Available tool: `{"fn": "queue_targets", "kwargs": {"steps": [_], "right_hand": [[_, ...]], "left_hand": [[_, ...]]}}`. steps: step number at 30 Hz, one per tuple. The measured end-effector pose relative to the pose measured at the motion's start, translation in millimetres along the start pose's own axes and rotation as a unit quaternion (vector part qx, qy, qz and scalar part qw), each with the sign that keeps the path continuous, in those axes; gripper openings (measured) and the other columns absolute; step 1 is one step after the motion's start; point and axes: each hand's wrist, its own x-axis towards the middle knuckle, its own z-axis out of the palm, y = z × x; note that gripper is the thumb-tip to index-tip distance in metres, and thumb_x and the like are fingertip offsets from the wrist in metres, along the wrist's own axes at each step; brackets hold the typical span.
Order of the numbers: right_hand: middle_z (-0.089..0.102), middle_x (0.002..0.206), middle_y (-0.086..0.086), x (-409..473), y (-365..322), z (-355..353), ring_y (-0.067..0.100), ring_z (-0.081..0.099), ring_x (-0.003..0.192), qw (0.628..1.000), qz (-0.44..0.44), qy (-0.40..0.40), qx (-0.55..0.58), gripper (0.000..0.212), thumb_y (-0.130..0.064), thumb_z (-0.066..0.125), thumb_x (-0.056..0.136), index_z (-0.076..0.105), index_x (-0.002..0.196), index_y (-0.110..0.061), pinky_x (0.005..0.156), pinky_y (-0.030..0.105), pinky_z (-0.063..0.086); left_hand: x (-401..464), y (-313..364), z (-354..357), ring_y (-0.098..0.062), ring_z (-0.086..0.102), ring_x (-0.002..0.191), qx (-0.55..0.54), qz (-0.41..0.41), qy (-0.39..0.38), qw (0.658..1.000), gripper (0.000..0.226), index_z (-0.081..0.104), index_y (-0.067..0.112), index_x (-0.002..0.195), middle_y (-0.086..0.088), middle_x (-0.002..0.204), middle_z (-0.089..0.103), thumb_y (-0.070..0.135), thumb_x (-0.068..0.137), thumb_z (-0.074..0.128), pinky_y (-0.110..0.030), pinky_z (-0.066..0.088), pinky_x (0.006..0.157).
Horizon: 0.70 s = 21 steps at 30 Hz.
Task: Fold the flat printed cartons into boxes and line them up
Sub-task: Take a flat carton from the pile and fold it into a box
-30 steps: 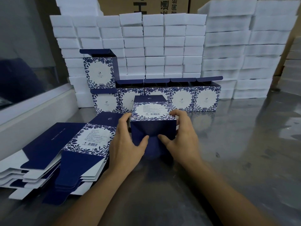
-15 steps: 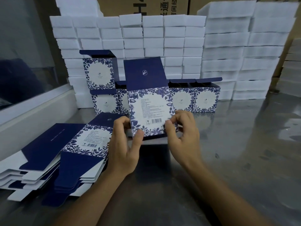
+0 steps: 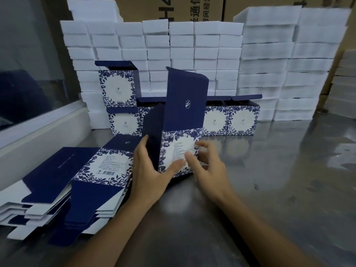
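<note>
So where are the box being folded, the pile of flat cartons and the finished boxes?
Box being folded [image 3: 185, 105]: head view, on its raised navy lid flap.
Pile of flat cartons [image 3: 107, 166]: head view, on the top carton's white label.
Finished boxes [image 3: 243, 122]: head view, on the rightmost box's front.

Stacks of white foam blocks stand along the back of a shiny metal worktop, with brown cardboard boxes behind them.
</note>
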Motion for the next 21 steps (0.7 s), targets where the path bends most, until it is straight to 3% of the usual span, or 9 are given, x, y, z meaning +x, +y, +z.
{"fn": "queue_targets", "kwargs": {"steps": [2,5,7,8,11,14,16,18,21], "right_hand": [[0.055,0.118,-0.035,-2.4,-1.2,5.4,-0.013,0.052,0.114,1.000,0.001,-0.010,0.009,0.057,-0.079,0.051,0.077,0.044,0.123,-0.047,0.096,0.026,0.047],[0.046,0.114,-0.054,-4.0,-3.6,9.3,-0.029,0.044,0.109,1.000,-0.003,-0.018,0.007,0.066,-0.083,0.051,0.073,0.038,0.128,-0.050,0.088,0.010,0.039],[0.053,0.127,-0.034,-2.9,-1.3,8.8,-0.014,0.051,0.117,1.000,0.011,-0.011,0.023,0.076,-0.081,0.058,0.071,0.036,0.133,-0.044,0.099,0.023,0.046],[0.055,0.131,-0.024,-2.3,0.4,7.7,-0.007,0.053,0.119,0.999,0.017,-0.005,0.032,0.079,-0.079,0.062,0.070,0.034,0.134,-0.043,0.103,0.030,0.046],[0.050,0.130,-0.021,-1.9,-0.4,4.2,-0.021,0.045,0.115,0.999,0.018,0.004,0.029,0.082,-0.079,0.068,0.065,0.026,0.130,-0.051,0.094,0.015,0.042],[0.047,0.130,-0.024,-0.2,-0.1,1.8,-0.019,0.044,0.118,0.999,0.019,0.013,0.031,0.090,-0.078,0.073,0.062,0.023,0.132,-0.053,0.093,0.013,0.039],[0.049,0.135,-0.021,1.2,2.1,0.7,-0.011,0.048,0.123,0.999,0.024,0.003,0.046,0.094,-0.080,0.074,0.061,0.022,0.134,-0.052,0.100,0.020,0.042],[0.046,0.134,-0.031,0.7,0.9,-0.4,-0.021,0.045,0.120,0.998,0.021,-0.019,0.057,0.094,-0.083,0.072,0.060,0.021,0.135,-0.056,0.096,0.011,0.040],[0.052,0.138,-0.024,0.4,-0.5,0.2,-0.013,0.052,0.121,0.995,0.018,-0.031,0.093,0.098,-0.083,0.071,0.063,0.023,0.142,-0.051,0.099,0.021,0.047]], "left_hand": [[0.5,0.8,0.5,-0.009,0.040,0.134,-0.011,0.000,-0.005,1.000,0.104,0.032,0.027,0.146,0.007,0.146,0.041,0.080,0.063,0.065,-0.036,0.037,0.109],[0.2,2.4,-0.3,-0.004,0.052,0.121,-0.046,0.011,-0.007,0.999,0.071,0.044,0.031,0.137,0.009,0.134,0.052,0.070,0.079,0.051,-0.034,0.048,0.100],[1.0,3.2,-1.5,0.000,0.055,0.113,-0.036,0.046,0.009,0.998,0.047,0.052,0.028,0.132,0.006,0.127,0.056,0.052,0.093,0.044,-0.027,0.050,0.095],[2.1,1.9,-1.4,-0.006,0.057,0.110,-0.024,0.064,0.020,0.997,0.037,0.057,0.021,0.128,0.004,0.123,0.058,0.039,0.098,0.045,-0.034,0.051,0.093],[3.4,-1.7,0.2,-0.018,0.063,0.097,-0.015,0.070,0.048,0.996,0.017,0.063,0.016,0.111,0.001,0.110,0.062,0.010,0.095,0.059,-0.043,0.056,0.081],[4.0,-2.6,-1.3,-0.007,0.057,0.099,-0.022,0.050,0.066,0.996,0.041,0.056,0.029,0.115,0.007,0.115,0.053,0.022,0.081,0.077,-0.021,0.052,0.074],[4.7,-2.8,-2.5,-0.002,0.052,0.110,-0.040,-0.001,0.060,0.997,0.070,0.046,0.030,0.131,0.011,0.126,0.047,0.038,0.072,0.082,-0.021,0.049,0.083],[4.1,1.1,-3.1,0.003,0.050,0.114,-0.059,-0.043,0.035,0.997,0.092,0.039,0.035,0.137,0.021,0.128,0.048,0.057,0.059,0.081,-0.017,0.045,0.089],[1.2,5.7,-3.8,0.012,0.059,0.097,-0.083,-0.044,-0.010,0.996,0.073,0.048,0.049,0.110,0.034,0.105,0.062,0.065,0.048,0.083,-0.007,0.048,0.075]]}}
